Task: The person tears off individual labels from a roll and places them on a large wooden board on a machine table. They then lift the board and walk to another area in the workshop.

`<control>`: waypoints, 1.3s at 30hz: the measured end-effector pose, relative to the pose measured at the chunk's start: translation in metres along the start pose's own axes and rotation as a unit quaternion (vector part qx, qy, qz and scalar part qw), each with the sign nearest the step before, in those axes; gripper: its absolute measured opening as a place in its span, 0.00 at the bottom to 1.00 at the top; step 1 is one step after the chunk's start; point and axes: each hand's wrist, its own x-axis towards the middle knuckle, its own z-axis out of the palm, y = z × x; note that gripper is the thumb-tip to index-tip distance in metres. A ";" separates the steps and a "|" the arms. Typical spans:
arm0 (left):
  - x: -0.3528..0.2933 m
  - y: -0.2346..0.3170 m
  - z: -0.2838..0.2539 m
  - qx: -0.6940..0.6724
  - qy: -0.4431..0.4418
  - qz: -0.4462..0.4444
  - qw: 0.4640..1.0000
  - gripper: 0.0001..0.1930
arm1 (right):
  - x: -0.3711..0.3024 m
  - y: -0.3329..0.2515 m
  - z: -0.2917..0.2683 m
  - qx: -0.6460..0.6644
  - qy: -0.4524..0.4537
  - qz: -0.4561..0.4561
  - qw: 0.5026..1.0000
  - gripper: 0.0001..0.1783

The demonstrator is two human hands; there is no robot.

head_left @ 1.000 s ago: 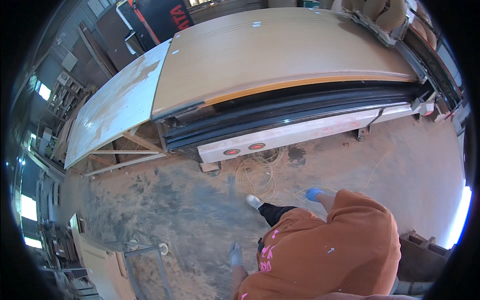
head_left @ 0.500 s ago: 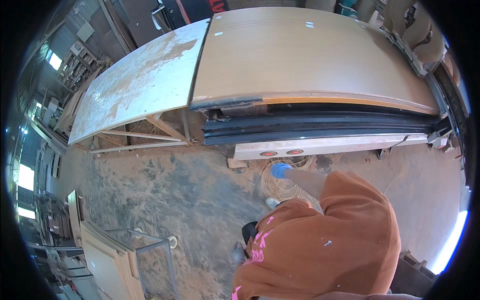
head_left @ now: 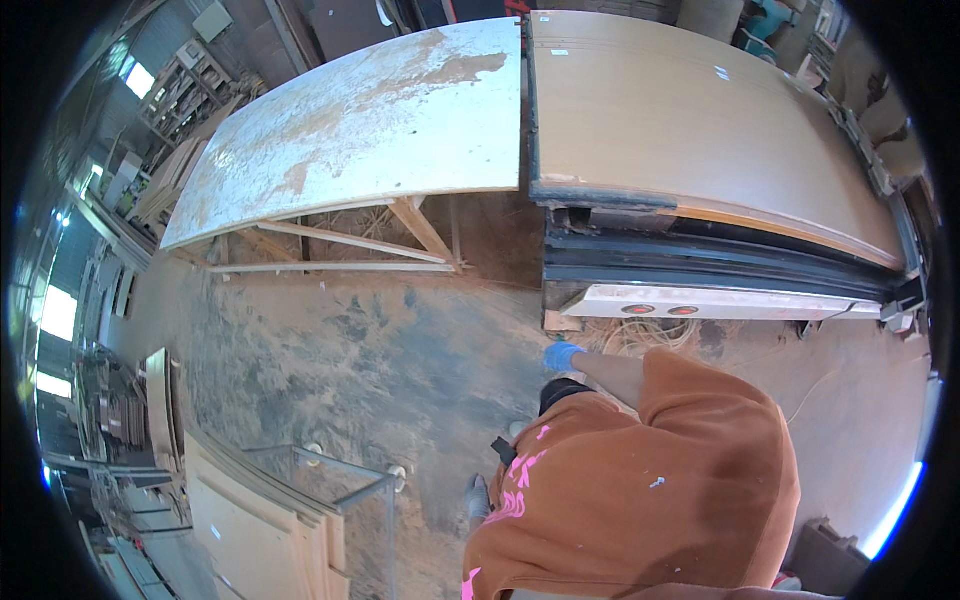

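My right hand [head_left: 563,355], in a blue glove, hangs at the end of a bare forearm in front of an orange-brown sleeve. It is nearest to the right end of the floor below the machine's white front rail [head_left: 610,300], apart from it. No object shows in the hand, and its fingers are too small to make out. My left hand does not show. Below the sweatshirt's [head_left: 640,480] pink print, a grey shoe [head_left: 479,497] stands on the dusty floor.
A stained white-topped table [head_left: 350,130] on wooden braces stands left of a machine bed bearing a large tan board [head_left: 700,130]. Coiled pale hose [head_left: 640,335] lies under the rail. At lower left, panels [head_left: 255,510] lean by a wheeled metal frame [head_left: 365,490].
My view has swung leftward, so table, machine and panels sit farther right in it. My right hand is now left of the coiled hose instead of over it. A dark trouser leg has come forward.
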 end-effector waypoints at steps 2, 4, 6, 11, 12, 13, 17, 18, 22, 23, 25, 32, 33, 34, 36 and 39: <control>0.024 0.026 -0.034 0.047 -0.028 -0.033 0.998 0.19 | 0.021 0.003 0.006 0.044 0.029 0.015 0.999 0.19; 0.059 0.059 -0.058 0.079 -0.038 -0.077 0.993 0.18 | 0.038 0.006 0.012 0.073 0.025 0.050 0.996 0.20; 0.096 0.093 -0.081 0.036 -0.043 -0.048 0.997 0.17 | 0.050 0.011 0.017 0.074 0.028 0.074 0.994 0.20; 0.220 0.180 -0.114 -0.045 -0.074 -0.038 0.996 0.12 | 0.109 0.025 0.003 0.089 0.007 0.247 0.965 0.18; 0.241 0.194 -0.126 -0.064 -0.071 -0.034 0.995 0.09 | 0.131 0.027 -0.005 0.106 0.015 0.269 0.957 0.18; 0.261 0.208 -0.138 -0.073 -0.060 -0.053 0.994 0.06 | 0.152 0.031 -0.018 0.119 0.022 0.289 0.950 0.17; 0.328 0.261 -0.181 -0.061 -0.069 -0.049 0.994 0.08 | 0.271 -0.010 -0.105 0.047 0.018 0.217 0.975 0.13; 0.346 0.274 -0.191 -0.051 -0.072 -0.051 0.995 0.08 | 0.295 -0.034 -0.134 0.061 0.037 0.196 0.978 0.14; 0.416 0.308 -0.227 -0.013 -0.076 -0.057 0.995 0.10 | 0.380 -0.176 -0.256 0.098 0.056 0.087 0.990 0.16; 0.435 0.318 -0.234 -0.005 -0.082 -0.056 0.995 0.10 | 0.395 -0.212 -0.284 0.103 0.057 0.064 0.991 0.17; 0.473 0.339 -0.250 0.013 -0.097 -0.054 0.994 0.11 | 0.428 -0.279 -0.333 0.123 0.063 0.024 0.990 0.18; 0.584 0.373 -0.363 0.080 -0.124 -0.027 0.989 0.14 | 0.570 -0.418 -0.343 0.219 0.097 -0.085 0.967 0.21; 0.592 0.374 -0.390 0.101 -0.121 -0.013 0.987 0.14 | 0.589 -0.423 -0.331 0.295 0.112 -0.083 0.945 0.23; 0.599 0.375 -0.415 0.130 -0.114 0.004 0.985 0.15 | 0.607 -0.421 -0.322 0.322 0.053 -0.044 0.944 0.23; 0.602 0.381 -0.461 0.230 -0.083 0.055 0.968 0.16 | 0.632 -0.408 -0.304 0.237 0.025 0.039 0.970 0.19; 0.607 0.401 -0.517 0.318 -0.010 0.088 0.944 0.17 | 0.649 -0.379 -0.286 0.048 0.087 0.036 0.994 0.18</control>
